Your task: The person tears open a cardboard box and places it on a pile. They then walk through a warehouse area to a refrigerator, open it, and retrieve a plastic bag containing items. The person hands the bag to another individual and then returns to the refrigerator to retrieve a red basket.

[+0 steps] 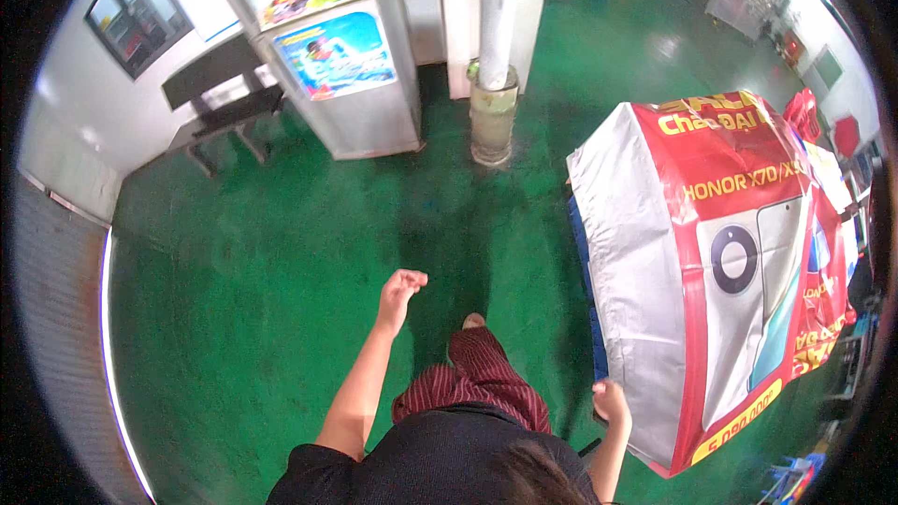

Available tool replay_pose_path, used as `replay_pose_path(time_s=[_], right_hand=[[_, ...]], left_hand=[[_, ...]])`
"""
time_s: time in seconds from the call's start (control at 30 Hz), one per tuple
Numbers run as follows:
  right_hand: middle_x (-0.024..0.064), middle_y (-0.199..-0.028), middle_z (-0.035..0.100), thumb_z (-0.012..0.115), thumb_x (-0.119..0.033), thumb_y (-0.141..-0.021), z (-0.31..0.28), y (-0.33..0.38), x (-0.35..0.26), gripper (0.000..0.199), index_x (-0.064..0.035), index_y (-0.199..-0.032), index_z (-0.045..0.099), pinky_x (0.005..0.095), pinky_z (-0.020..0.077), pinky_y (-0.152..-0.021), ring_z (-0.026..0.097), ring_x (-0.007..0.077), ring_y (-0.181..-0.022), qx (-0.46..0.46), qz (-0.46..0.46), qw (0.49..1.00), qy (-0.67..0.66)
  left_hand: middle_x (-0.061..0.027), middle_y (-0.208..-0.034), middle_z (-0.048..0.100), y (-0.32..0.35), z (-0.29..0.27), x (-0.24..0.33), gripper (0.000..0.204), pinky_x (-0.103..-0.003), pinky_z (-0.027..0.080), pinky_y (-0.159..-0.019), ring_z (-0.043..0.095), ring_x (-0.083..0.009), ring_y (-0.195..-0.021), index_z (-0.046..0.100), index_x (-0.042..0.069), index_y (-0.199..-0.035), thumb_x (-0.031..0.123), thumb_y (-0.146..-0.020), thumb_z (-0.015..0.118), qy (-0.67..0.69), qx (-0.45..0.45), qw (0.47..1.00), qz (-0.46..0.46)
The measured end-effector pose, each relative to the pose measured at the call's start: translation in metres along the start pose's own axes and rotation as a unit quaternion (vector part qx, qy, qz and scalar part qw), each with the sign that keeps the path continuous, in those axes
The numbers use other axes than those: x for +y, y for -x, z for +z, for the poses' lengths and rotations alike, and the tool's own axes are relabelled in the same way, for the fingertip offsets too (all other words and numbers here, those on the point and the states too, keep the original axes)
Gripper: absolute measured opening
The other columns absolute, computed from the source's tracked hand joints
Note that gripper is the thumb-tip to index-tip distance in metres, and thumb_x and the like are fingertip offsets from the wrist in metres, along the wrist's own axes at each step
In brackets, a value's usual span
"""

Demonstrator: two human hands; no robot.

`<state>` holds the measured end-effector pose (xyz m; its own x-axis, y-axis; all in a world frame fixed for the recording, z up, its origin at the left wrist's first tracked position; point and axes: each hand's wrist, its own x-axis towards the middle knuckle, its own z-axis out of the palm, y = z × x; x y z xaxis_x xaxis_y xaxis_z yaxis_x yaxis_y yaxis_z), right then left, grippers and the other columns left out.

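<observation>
Green painted floor (271, 262) covers most of this wide room, and a pale wall (70, 112) with a dark-framed window (140, 14) stands at the upper left. Near this wall there is a dark seat (229, 119) on metal legs, and beside it a tall grey cabinet (398, 117) which carries two colourful posters. To the right of the cabinet, one white pipe (496, 23) rises upright from a thick, round base (494, 122).

On the person's right side is a big bulky pile, draped with a printed sheet (716, 295) in red, white and yellow; something blue (599, 351) shows below its left edge. The left hand (402, 288) is raised in front of the body, well apart from the sheet, released, with its fingers loosely bent. The right hand (611, 400) is curled just beside the lower left edge of the sheet; I cannot tell if it touches the sheet or grasps something. The person wears a black top (449, 454) and dark red striped trousers (496, 379).
</observation>
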<state>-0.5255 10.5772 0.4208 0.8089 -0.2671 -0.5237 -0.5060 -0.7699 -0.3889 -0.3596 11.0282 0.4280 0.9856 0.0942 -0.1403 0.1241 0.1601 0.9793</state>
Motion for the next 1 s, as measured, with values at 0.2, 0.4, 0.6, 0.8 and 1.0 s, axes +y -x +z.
replay_pose_path(time_s=[0.2,0.4,0.6,0.8,1.0], right_hand=[[0.0095,-0.080,0.060,0.050,-0.008,-0.079,-0.177,-0.255,-0.216,0.016,-0.0007,-0.091,0.057,0.0269,0.0421,-0.065,0.055,0.0175,-0.074,0.155,-0.223,0.938,-0.214],[0.0112,-0.090,0.056,0.050,-0.006,-0.078,-0.238,-0.584,-0.262,0.023,0.0002,-0.100,0.052,0.0288,0.0439,-0.069,0.054,0.0163,-0.079,0.323,-0.194,0.920,-0.111],[0.0125,-0.075,0.059,0.051,-0.017,-0.080,-0.247,-0.622,-0.317,0.023,0.0010,-0.094,0.055,0.0312,0.0453,-0.061,0.057,0.0187,-0.069,-0.086,-0.100,0.934,-0.333],[0.0076,-0.071,0.059,0.053,-0.008,-0.076,-0.328,-0.711,-0.351,0.020,0.0047,-0.092,0.054,0.0252,0.0446,-0.060,0.057,0.0138,-0.065,0.118,0.043,0.831,-0.542],[0.0095,-0.072,0.060,0.055,-0.009,-0.074,-0.473,-0.993,-0.459,0.024,0.0062,-0.092,0.054,0.0252,0.0451,-0.058,0.057,0.0130,-0.063,0.073,0.079,0.961,-0.253]], left_hand=[[-0.0048,-0.088,0.057,-0.155,0.022,-0.016,0.016,-0.026,0.042,-0.075,0.053,-0.0126,-0.084,0.053,0.002,-0.091,0.001,-0.076,0.053,-0.259,-0.207,0.939,-0.097],[-0.0085,-0.090,0.060,-0.432,0.100,-0.046,0.023,-0.028,0.043,-0.076,0.055,-0.0163,-0.085,0.053,-0.002,-0.096,0.008,-0.075,0.055,-0.234,-0.145,0.953,-0.129],[-0.0135,-0.096,0.059,-0.732,0.292,-0.101,0.033,-0.032,0.044,-0.078,0.056,-0.0214,-0.091,0.056,0.002,-0.099,0.023,-0.073,0.056,-0.374,-0.418,0.823,-0.085],[-0.0122,-0.094,0.060,-1.038,0.470,-0.076,0.030,-0.030,0.043,-0.079,0.056,-0.0198,-0.091,0.053,0.002,-0.101,0.021,-0.078,0.054,-0.239,-0.318,0.915,-0.064],[-0.0152,-0.100,0.057,-1.276,0.538,0.011,0.030,-0.033,0.043,-0.079,0.055,-0.0234,-0.094,0.053,0.006,-0.103,0.021,-0.076,0.055,-0.546,-0.322,0.773,-0.004]])
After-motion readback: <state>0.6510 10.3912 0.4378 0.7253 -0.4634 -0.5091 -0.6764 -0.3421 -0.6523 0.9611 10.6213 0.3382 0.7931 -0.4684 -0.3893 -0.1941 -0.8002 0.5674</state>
